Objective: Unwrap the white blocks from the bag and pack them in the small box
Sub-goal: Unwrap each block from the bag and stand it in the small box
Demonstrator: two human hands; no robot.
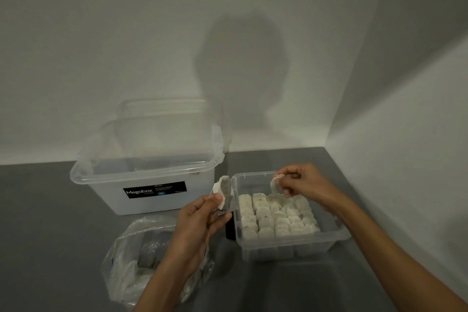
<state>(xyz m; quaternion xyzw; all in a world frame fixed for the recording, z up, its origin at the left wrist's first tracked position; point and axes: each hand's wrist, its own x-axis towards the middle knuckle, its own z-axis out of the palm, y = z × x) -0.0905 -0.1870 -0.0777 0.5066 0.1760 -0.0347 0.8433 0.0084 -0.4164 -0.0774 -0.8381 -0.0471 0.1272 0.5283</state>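
Fingers of the right hand (301,182) pinch a white block (274,183), held just above the far rows inside the small box (286,248); the way to go is straight down, and this hand is plainly the nearer one. The packed blocks (276,218) fill most of the floor; which gap is free I cannot tell. The left hand (197,225), beside the box's left wall, grips a grey wrapper (226,195) upright; the bag (131,261) lies below it on the surface.

white blocks (276,215) fill small box (286,246), bag (126,268) crumpled
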